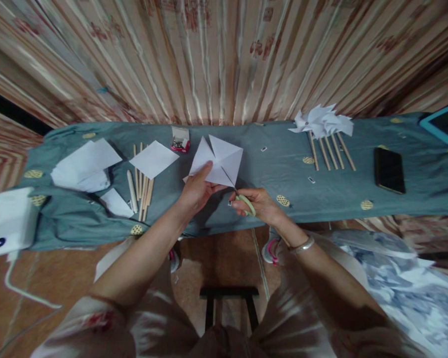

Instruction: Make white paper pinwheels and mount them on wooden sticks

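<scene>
A white paper square (229, 154) is pinched in my left hand (199, 188), thumb on top and fingers beneath. One slit runs inward from its far edge. My right hand (259, 204) grips scissors (248, 203) with pale green handles, their blades lying along the near right corner of the paper and pointing toward its middle. Left of the paper stands a small open red and white box (180, 139) with small shiny pieces inside. Beside it, another white square (155, 159) rests across several wooden sticks (145, 196).
At the left lie a stack of white paper (80, 166), a folded paper piece (116, 203) and a white device (9, 221) with a cable. Several paper pinwheels (323, 121) on sticks, a black phone (389, 169) and a blue-framed device (444, 125) lie at the right. A curtain hangs behind.
</scene>
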Tool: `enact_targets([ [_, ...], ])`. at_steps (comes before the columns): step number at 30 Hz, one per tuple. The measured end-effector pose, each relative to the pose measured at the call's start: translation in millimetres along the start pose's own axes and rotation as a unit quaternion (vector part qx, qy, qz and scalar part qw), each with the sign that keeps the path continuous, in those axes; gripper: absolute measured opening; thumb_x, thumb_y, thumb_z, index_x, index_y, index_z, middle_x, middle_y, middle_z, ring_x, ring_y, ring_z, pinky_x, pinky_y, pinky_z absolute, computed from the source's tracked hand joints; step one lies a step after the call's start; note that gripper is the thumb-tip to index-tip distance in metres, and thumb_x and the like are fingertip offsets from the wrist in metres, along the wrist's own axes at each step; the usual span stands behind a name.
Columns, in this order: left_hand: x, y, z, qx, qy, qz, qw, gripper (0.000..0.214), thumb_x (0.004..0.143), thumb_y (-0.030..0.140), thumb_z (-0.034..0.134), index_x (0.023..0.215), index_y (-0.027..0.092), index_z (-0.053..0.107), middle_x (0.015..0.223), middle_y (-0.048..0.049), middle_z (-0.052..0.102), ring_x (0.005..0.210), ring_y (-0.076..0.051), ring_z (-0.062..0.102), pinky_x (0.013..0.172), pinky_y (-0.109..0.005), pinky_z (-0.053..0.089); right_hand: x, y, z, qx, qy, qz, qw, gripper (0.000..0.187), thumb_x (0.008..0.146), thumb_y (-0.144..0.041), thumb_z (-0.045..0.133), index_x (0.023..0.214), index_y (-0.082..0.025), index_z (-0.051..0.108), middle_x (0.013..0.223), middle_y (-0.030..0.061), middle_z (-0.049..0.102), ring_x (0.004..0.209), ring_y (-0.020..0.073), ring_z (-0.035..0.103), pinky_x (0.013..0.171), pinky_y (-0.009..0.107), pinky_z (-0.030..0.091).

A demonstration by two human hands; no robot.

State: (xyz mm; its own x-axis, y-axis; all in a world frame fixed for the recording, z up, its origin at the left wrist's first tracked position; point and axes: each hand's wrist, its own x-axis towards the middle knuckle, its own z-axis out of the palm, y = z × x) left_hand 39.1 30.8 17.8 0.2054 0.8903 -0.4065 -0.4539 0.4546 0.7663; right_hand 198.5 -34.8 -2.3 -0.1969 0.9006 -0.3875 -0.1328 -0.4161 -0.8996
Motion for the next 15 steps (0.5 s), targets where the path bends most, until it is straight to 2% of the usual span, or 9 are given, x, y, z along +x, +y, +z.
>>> enact_targets([
  [5,-0.1,-0.9,-0.4,-0.007,-0.001,0.008,1.0,0.009,0.09,0.022,0.059,0.095,0.016,0.064,0.085,-0.0045,0.074,0.08,-0.02,0.072,0.086,-0.042,0.058,-1.5,-1.1,-0.9,-0.024,-0.015,-0.004,1.0,0.048,0.05,-0.054,0.089,0.075,-0.018,0.069,0.053,-0.0054,0.06,0.047,0.0062,0.053,0.046,0.019,0.042],
  [9,0.4,3.1,-2.1,-0.002,-0.006,0.018,1.0,0.01,0.087,0.023,0.063,0.095,0.017,0.065,0.087,-0.0046,0.075,0.086,-0.021,0.072,0.087,-0.038,0.057,-3.9,-4.0,-4.0,-0.044,-0.045,-0.004,0.998,0.049,0.053,-0.056,0.087,0.076,-0.017,0.068,0.055,-0.004,0.062,0.049,0.0064,0.053,0.047,0.019,0.041],
  [15,5.2,15.1,-9.3,-0.016,-0.002,0.042,0.999,0.012,0.09,0.019,0.055,0.097,0.019,0.065,0.083,-0.002,0.074,0.076,-0.016,0.07,0.083,-0.037,0.058,-9.2,-10.5,-11.5,-0.062,-0.063,0.012,0.996,0.054,0.053,-0.06,0.086,0.079,-0.016,0.067,0.058,-0.0036,0.064,0.049,0.0062,0.053,0.049,0.02,0.041],
])
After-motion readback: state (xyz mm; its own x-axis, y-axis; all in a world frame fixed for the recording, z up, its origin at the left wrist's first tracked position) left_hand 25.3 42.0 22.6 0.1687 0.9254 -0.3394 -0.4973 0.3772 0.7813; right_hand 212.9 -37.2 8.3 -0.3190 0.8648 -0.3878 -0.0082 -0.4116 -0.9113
